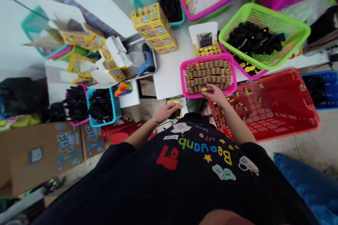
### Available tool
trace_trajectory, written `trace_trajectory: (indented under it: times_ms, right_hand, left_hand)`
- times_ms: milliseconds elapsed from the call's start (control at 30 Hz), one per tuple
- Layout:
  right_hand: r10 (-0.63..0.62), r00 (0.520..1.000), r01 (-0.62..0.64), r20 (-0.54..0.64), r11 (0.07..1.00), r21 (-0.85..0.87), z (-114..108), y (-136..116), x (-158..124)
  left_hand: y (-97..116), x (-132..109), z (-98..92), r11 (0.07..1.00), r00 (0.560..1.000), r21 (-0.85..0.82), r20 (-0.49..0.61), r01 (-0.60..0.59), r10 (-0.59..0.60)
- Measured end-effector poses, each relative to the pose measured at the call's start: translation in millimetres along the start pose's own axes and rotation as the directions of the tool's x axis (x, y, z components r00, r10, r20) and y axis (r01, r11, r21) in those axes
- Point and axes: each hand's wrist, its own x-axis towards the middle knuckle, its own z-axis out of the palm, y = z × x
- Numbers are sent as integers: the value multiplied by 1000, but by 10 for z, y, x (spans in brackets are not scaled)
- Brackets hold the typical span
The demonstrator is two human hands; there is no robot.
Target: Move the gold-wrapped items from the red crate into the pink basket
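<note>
Rows of small yellow-topped pieces fill a pink basket (182, 77) on the white table. At the basket's near edge, my right hand (214, 93) pinches one small yellow piece (204, 89) between thumb and fingers. My left hand (169, 110) is lower and to the left, close to my body, with its fingers curled over a dark object (176, 113). A yellow printed box (174, 102) lies just beyond that hand. How firmly the dark object is held is hard to see.
A red crate (285, 103) with scattered small pieces stands at the right. Behind the pink basket are an open white box (203, 30) and a green basket (264, 61) of black parts. Stacked yellow boxes (150, 21) and a blue heat gun (147, 59) are left of centre.
</note>
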Motion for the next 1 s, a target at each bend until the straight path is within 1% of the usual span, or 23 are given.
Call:
trace_trajectory:
  times_ms: [67,133,167,233,300,367,500,600,667,733,800,867,933,1000]
  right_hand:
    - [30,998,-30,55,1000,-6,375,48,244]
    - [46,995,-46,84,999,2,645,113,412]
    - [52,994,-53,92,999,10,725,143,467]
    - [56,993,-60,102,998,34,776,189,526]
    - [50,992,-58,113,996,65,716,201,534]
    - [39,991,-51,131,994,94,600,179,521]
    - [23,988,-39,156,994,104,408,83,523]
    - [40,986,-49,164,997,52,390,34,560]
    - [59,987,-59,150,998,-5,410,4,566]
    - [73,991,-66,112,995,-70,410,-48,519]
    - [74,995,-66,63,990,-123,370,-127,397]
    - [53,998,-46,44,989,-142,301,-214,194]
    - [20,997,-10,73,990,-138,217,-280,-69]
    - [3,991,15,134,990,-137,117,-303,-343]
  left_hand:
    - [-122,-120,-6,999,1000,-41,18,14,-13]
    - [-241,-225,-38,997,999,-67,22,29,-28]
    - [-298,-270,-62,996,999,-77,12,38,-37]
    - [-407,-345,-115,994,998,-95,-11,57,-59]
    - [-499,-402,-150,990,996,-118,-32,76,-80]
    - [-565,-445,-150,985,994,-145,-43,90,-98]
    - [-605,-480,-69,978,994,-184,-32,95,-103]
    - [-602,-438,-35,979,995,-181,-7,92,-95]
    - [-594,-370,-54,982,996,-169,10,87,-87]
    - [-567,-271,-98,986,998,-152,18,68,-66]
    - [-507,-141,-146,989,999,-143,15,44,-43]
    - [-410,13,-173,990,1000,-143,8,16,-15]
    - [-284,187,-178,992,999,-125,10,-32,33]
    - [-154,384,-188,993,996,-74,16,-91,92]
